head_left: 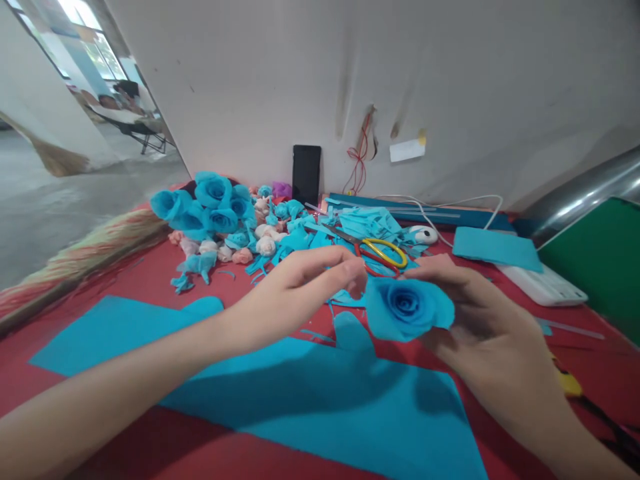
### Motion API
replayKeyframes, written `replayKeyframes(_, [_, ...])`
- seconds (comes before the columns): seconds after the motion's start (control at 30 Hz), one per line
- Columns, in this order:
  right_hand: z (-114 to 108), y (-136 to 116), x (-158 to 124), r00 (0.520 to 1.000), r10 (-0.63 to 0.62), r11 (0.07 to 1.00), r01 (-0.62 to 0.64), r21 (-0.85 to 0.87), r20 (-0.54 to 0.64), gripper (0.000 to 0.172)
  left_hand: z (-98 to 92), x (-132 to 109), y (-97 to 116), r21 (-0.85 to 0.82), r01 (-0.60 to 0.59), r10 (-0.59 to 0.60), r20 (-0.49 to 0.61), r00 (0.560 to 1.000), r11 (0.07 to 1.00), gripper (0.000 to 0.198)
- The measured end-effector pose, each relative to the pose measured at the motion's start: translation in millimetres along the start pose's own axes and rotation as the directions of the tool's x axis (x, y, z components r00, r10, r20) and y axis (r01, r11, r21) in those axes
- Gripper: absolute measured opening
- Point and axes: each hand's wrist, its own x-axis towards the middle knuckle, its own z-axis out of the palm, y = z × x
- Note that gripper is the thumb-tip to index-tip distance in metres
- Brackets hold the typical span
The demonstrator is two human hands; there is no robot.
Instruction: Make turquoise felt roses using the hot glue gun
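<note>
A blue crepe-paper rose [404, 303] faces up toward me, its petals wound in a spiral. My right hand [485, 327] curls around its right side and holds it. At the rose's left edge, my left hand [325, 273] is closed with thumb and fingers together; whatever may be between the fingertips is hidden. Beneath both hands, a large blue paper sheet [310, 400] lies on the red table, with a rounded blue petal piece [354, 333] at its upper edge. Just beyond the hands, scissors with red and yellow handles [383, 253] rest on blue paper scraps [370, 223].
Finished blue roses [210, 200] cluster at back left beside small pale paper buds [265, 240]. A dark phone [306, 175] leans on the wall. A blue paper stack [497, 247] lies on a white device [545, 287] at right, near a yellow object [567, 380].
</note>
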Motion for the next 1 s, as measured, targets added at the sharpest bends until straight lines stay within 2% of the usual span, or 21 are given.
replayKeyframes(0.13, [-0.7,-0.1,-2.1,0.995,-0.043,0.999,0.044,-0.016,0.089,0.032,-0.6,-4.8,5.4,-0.051,0.026,-0.024,0.044,0.999,0.998,0.028])
replayKeyframes(0.33, [-1.1,-2.3,1.3,0.976,-0.126,0.991,0.133,-0.027,0.179,0.028,-0.8,-9.4,10.2,-0.139,0.046,-0.026,0.144,0.989,0.989,0.016])
replayKeyframes(0.6, [-3.5,-0.1,2.5,0.947,-0.200,0.974,0.220,-0.053,0.251,0.038,-3.6,-7.3,10.2,-0.038,-0.093,0.098,0.168,0.981,0.995,0.023])
replayKeyframes(0.73, [-2.1,-0.5,2.3,0.957,-0.177,0.978,0.198,-0.071,0.229,0.038,-1.8,-6.0,9.2,-0.057,-0.127,0.135,0.173,0.976,0.990,0.027])
replayKeyframes(0.9, [1.4,-3.2,2.7,0.991,-0.065,0.998,0.064,0.013,0.114,0.040,5.5,-5.9,0.4,-0.116,0.053,-0.046,0.057,0.997,0.992,0.028])
replayKeyframes(1.0, [1.3,-4.3,4.8,0.996,0.004,0.997,-0.011,0.072,0.094,0.037,8.9,-4.3,-3.8,-0.176,0.134,-0.126,0.054,0.990,0.975,0.026])
